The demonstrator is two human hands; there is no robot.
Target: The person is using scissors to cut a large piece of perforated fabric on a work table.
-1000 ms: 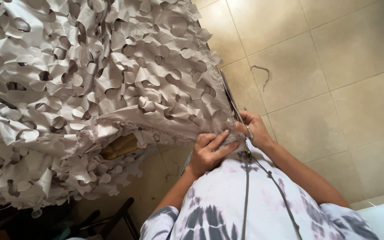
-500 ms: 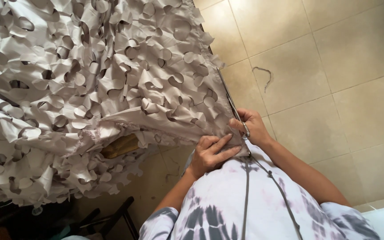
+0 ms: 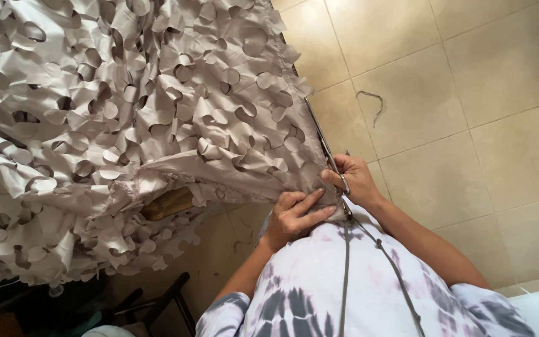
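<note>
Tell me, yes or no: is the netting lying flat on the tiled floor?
No: the cut-leaf netting hangs bunched, its edge pinched by the left hand and right hand.

It looked like a small sewing or textile workshop, perhaps set up in a plain room. A great heap of pale grey leaf-cut camouflage netting (image 3: 132, 125) filled the view from nine to twelve o'clock. Glossy beige floor tiles (image 3: 469, 93) spread from one to four o'clock, with a stray thread (image 3: 372, 103) lying on them. A dark chair frame (image 3: 157, 306) stood at seven o'clock
</note>
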